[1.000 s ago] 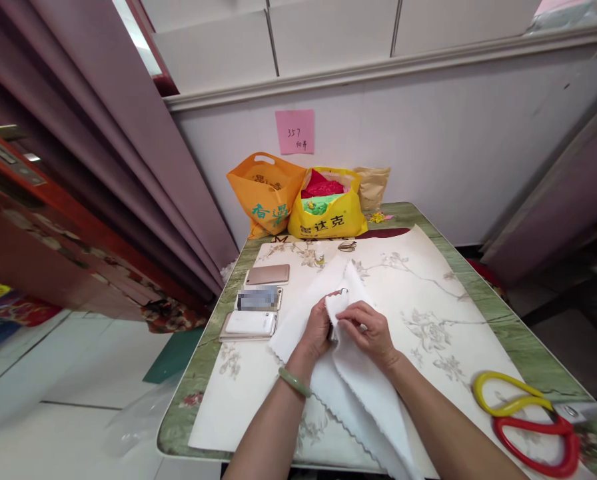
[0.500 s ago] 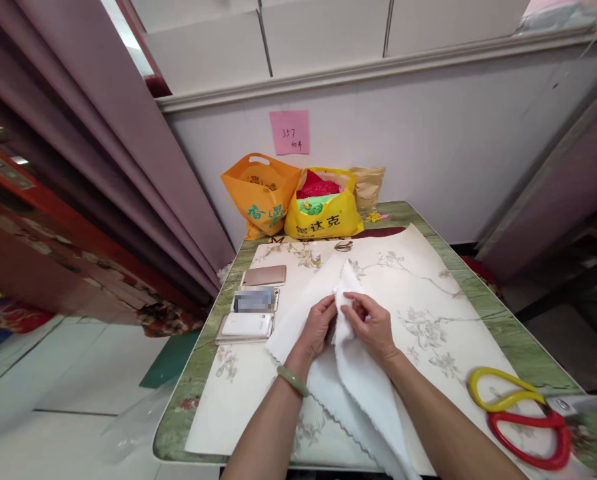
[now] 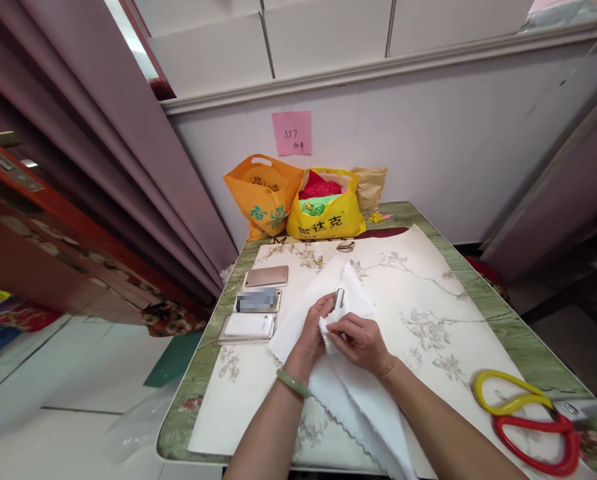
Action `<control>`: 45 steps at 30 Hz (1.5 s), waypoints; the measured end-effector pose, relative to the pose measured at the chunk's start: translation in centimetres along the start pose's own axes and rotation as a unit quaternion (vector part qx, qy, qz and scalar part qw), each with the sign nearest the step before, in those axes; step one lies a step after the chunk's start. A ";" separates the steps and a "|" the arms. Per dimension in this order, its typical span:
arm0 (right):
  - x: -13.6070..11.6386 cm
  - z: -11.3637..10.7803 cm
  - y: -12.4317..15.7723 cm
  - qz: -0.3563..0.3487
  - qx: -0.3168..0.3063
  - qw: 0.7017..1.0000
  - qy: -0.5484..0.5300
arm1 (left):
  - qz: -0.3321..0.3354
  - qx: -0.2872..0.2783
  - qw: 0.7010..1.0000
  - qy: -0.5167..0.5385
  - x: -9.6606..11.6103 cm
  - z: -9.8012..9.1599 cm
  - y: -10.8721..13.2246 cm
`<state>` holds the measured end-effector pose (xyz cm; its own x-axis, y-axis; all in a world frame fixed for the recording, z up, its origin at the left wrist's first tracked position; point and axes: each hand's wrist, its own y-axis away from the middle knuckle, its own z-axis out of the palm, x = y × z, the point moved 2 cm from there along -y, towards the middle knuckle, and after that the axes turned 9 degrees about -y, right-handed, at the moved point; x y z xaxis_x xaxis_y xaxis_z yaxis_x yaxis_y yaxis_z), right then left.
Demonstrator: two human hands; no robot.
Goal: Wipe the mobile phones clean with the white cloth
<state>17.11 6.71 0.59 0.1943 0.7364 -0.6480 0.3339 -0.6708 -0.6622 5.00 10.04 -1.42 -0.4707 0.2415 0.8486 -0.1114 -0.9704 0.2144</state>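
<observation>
A white cloth (image 3: 363, 407) with a scalloped edge lies over the table's middle and hangs past its front edge. My left hand (image 3: 312, 333), with a green bangle at the wrist, is closed around a small silver metal cylinder (image 3: 339, 299) whose upper end sticks out above the fingers. My right hand (image 3: 361, 340) pinches a fold of the cloth beside the cylinder. The cylinder's lower part is hidden by cloth and fingers, so what kind of thing it is does not show.
Phones (image 3: 251, 325) lie along the table's left side. Large scissors (image 3: 561, 427) with yellow and red handles rest at right. Behind stand an orange bag (image 3: 263, 193), a stuffed yellow bag (image 3: 328, 227) and a tan pouch (image 3: 371, 187). Glasses (image 3: 346, 247) and a small bottle (image 3: 318, 253) lie nearer.
My right hand has moved down and slightly left, drawing the cloth fold with it. The silver cylinder now shows in my left hand, where cloth covered it before.
</observation>
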 end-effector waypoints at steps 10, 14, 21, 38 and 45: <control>1.6 -1.7 -0.8 0.159 0.169 0.971 -0.054 | -0.017 -0.069 0.997 -0.039 -0.2 0.5 0.8; 2.6 -1.1 -0.4 0.275 0.197 0.913 -0.227 | -0.016 -0.081 0.995 -0.053 0.1 0.8 1.0; 5.0 -1.0 0.0 0.363 0.269 0.811 -0.371 | -0.050 -0.058 0.994 -0.082 0.0 0.6 1.1; 5.2 -1.7 0.0 0.335 0.224 0.883 -0.240 | -0.062 -0.063 0.994 -0.057 0.2 0.5 1.3; 2.8 -1.7 -0.6 0.232 0.220 0.933 -0.165 | -0.018 -0.016 1.000 -0.019 -0.5 0.1 0.4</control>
<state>18.99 9.32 -0.22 -0.0953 0.3397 -0.9357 -0.1416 -0.9351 -0.3250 5.30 9.56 -1.76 -0.4329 0.2764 0.8581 -0.1565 -0.9604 0.2304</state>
